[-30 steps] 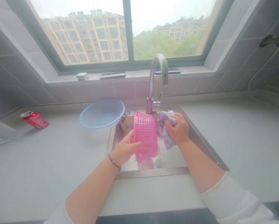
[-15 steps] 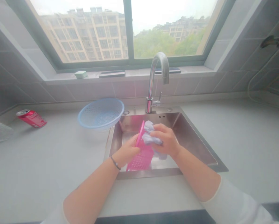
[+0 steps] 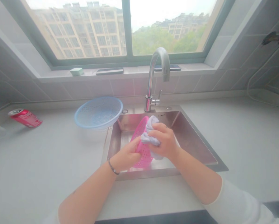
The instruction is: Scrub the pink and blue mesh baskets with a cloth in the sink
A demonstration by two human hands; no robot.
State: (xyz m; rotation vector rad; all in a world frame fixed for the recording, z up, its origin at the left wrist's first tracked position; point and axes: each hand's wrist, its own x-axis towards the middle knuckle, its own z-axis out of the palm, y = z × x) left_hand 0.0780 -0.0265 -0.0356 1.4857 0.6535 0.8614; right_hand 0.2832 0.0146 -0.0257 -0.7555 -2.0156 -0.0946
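Observation:
Over the steel sink my left hand grips a pink perforated basket by its lower edge and holds it on its side. My right hand is closed on a bunched pale lilac cloth and presses it against the basket's inner face. The curved chrome faucet stands just behind, with no water running that I can see.
A light blue colander rests on the counter at the sink's left rim. A red drink can lies on its side at the far left. On the window sill sit a small green block and two dark flat objects.
The basket has dropped lower into the sink and turned so its open side faces my right hand. My right hand has moved left with the cloth, from beside the basket onto it.

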